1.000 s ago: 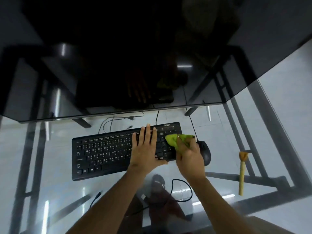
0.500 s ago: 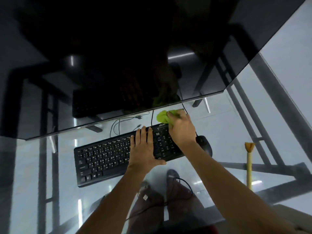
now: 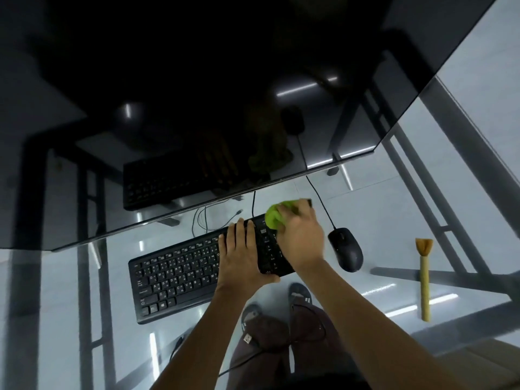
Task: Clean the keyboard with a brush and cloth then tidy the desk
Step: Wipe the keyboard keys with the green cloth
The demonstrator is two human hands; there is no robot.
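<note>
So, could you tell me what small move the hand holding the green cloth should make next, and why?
Probably drag the crumpled green cloth leftward along the black keyboard's top row. The right hand has it at the far right corner, while the left hand steadies the keyboard.

A glass desk (image 3: pixel 84 277) with a dark metal frame carries everything. A black keyboard (image 3: pixel 180 274) lies near its middle. At the keyboard's 3 o'clock, just beside it, sits a black mouse (image 3: pixel 345 249), its cable running toward 12 o'clock. Farther toward 3 o'clock lies a brush (image 3: pixel 424 280), bristles pointing to 12 o'clock. A dark monitor (image 3: pixel 197 94) stands at the keyboard's 12 o'clock.
</note>
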